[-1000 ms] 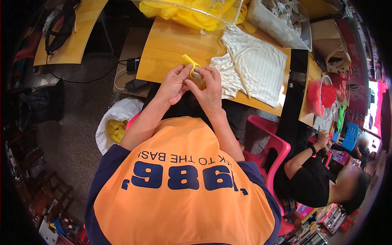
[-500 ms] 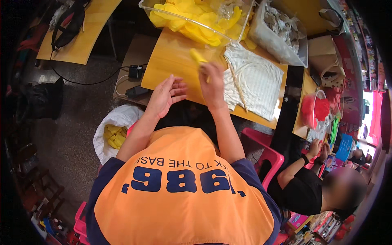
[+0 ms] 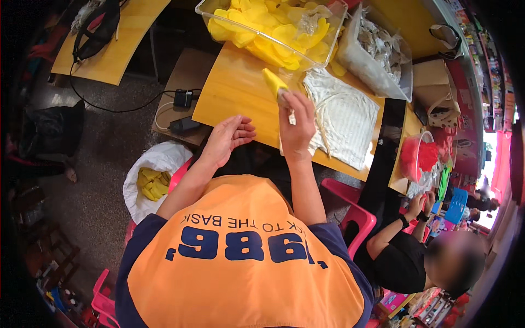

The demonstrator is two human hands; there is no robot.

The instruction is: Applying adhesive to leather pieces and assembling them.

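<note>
My right hand (image 3: 297,121) is closed, its fingertips pinching a narrow yellow pointed piece (image 3: 273,82), perhaps folded. The piece sticks up and away from my hand, over the wooden table (image 3: 232,82); its lower end is hidden by my fingers. To its left, near the table's front edge, my left hand (image 3: 228,139) holds nothing, with its fingers loosely curved and a little apart. Just right of my right hand lies a folded white striped cloth (image 3: 350,117) with a thin tan stick or cord across its left part.
A clear plastic box (image 3: 262,37) of yellow rounded pieces stands at the back, beside a translucent bin (image 3: 377,60) of small clear packets. A white sack (image 3: 158,164) with yellow pieces sits at left. On the right are a pink stool (image 3: 358,213) and a person in black (image 3: 402,257).
My right hand has shifted slightly right and nearer to me with the yellow piece. The left hand has moved a little right, and the whole view has shifted slightly.
</note>
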